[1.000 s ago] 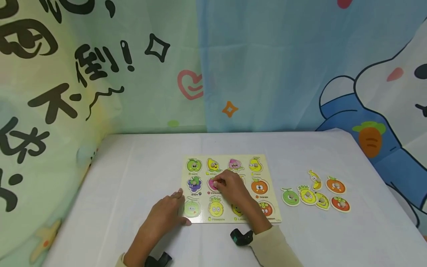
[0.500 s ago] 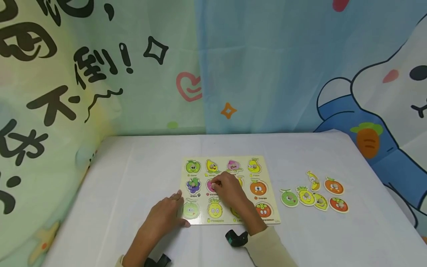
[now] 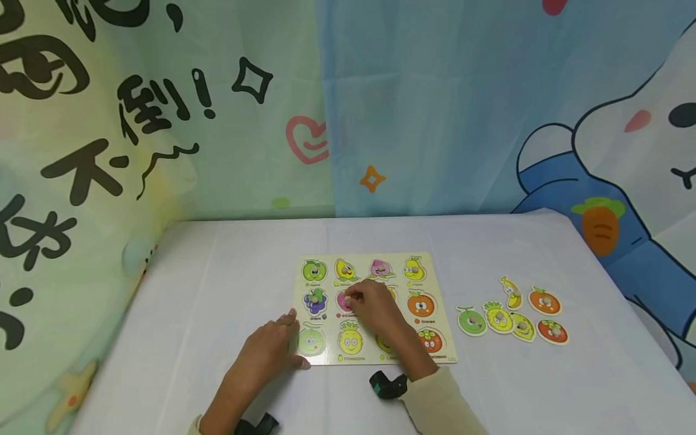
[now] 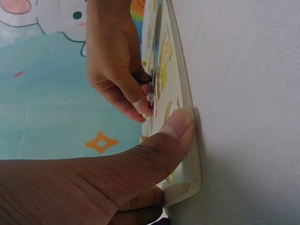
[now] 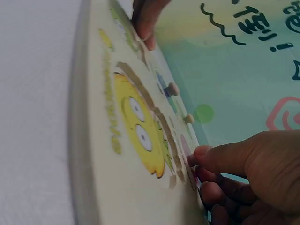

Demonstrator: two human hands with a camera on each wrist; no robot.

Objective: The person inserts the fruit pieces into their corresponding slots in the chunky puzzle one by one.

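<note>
A cream fruit puzzle board (image 3: 333, 329) lies on the white table, with labelled fruit pictures in rows. My right hand (image 3: 376, 309) reaches over it, thumb and fingertips pinching a pink fruit puzzle piece (image 3: 341, 301) at the second slot of the middle row. The fingers hide much of that piece. My left hand (image 3: 272, 343) grips the board's near left corner. In the left wrist view its thumb (image 4: 178, 124) lies on the board's edge, the other fingers bent beside the corner. Close up in the right wrist view is the recessed pineapple slot (image 5: 136, 122).
Right of the board lie loose fruit pieces: a green round one (image 3: 472, 322), a pineapple (image 3: 498, 318), a lemon (image 3: 524, 328), a banana (image 3: 511, 293), an orange (image 3: 545, 301) and a persimmon (image 3: 553, 332). Small knobs (image 5: 173, 89) stand up from pieces in the board. A printed curtain (image 3: 413, 121) hangs behind.
The head view has shifted slightly. Both hands stay where they were, the left at the board's corner and the right on the pink piece.
</note>
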